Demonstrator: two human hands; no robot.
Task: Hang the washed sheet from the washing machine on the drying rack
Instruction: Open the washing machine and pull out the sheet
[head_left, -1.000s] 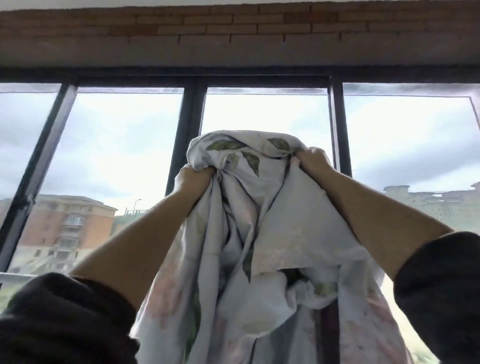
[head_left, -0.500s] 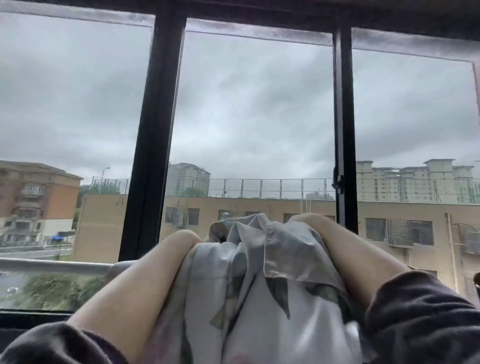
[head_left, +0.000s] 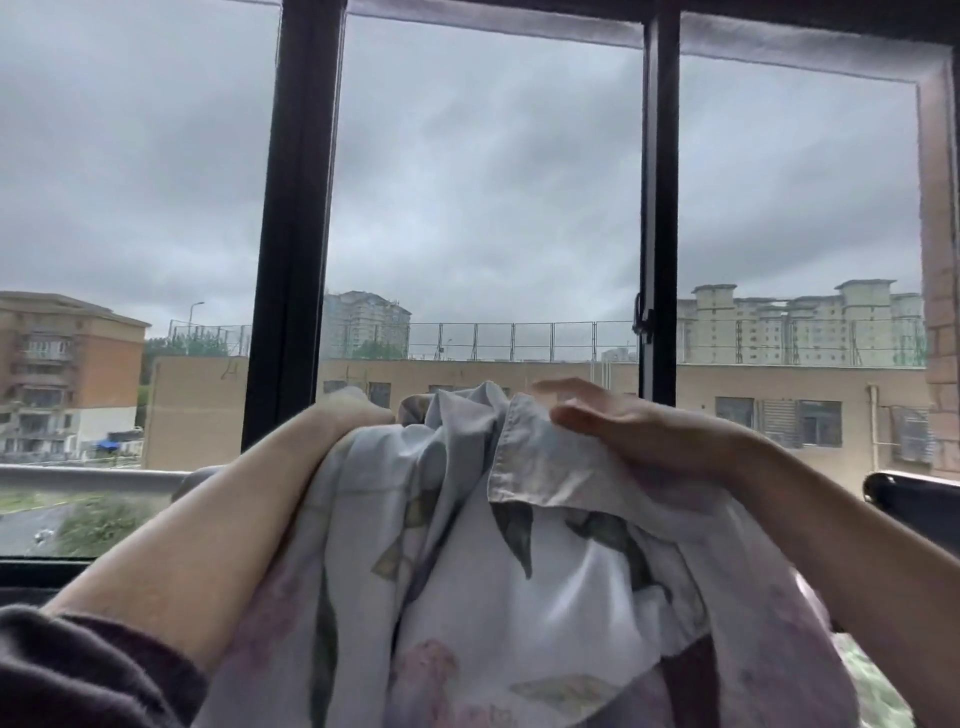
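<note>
The washed sheet (head_left: 519, 571), pale with a green leaf print, hangs bunched between my forearms at chest height before the window. My left hand (head_left: 358, 413) is at the sheet's upper left, its fingers curled into the cloth and mostly hidden by it. My right hand (head_left: 628, 431) lies at the upper right with its fingers stretched out to the left, resting on a folded hem of the sheet. A pale horizontal bar (head_left: 78, 478) runs behind my left arm; I cannot tell if the sheet lies over it.
A black-framed window (head_left: 296, 234) fills the view, with buildings and grey sky beyond. A dark rounded tube end (head_left: 914, 496) sticks in from the right edge. A brick wall edge (head_left: 943, 312) stands at the far right.
Both arms have come down from overhead with the sheet to chest height. My right hand has loosened its grip and now lies with fingers straight on the hem.
</note>
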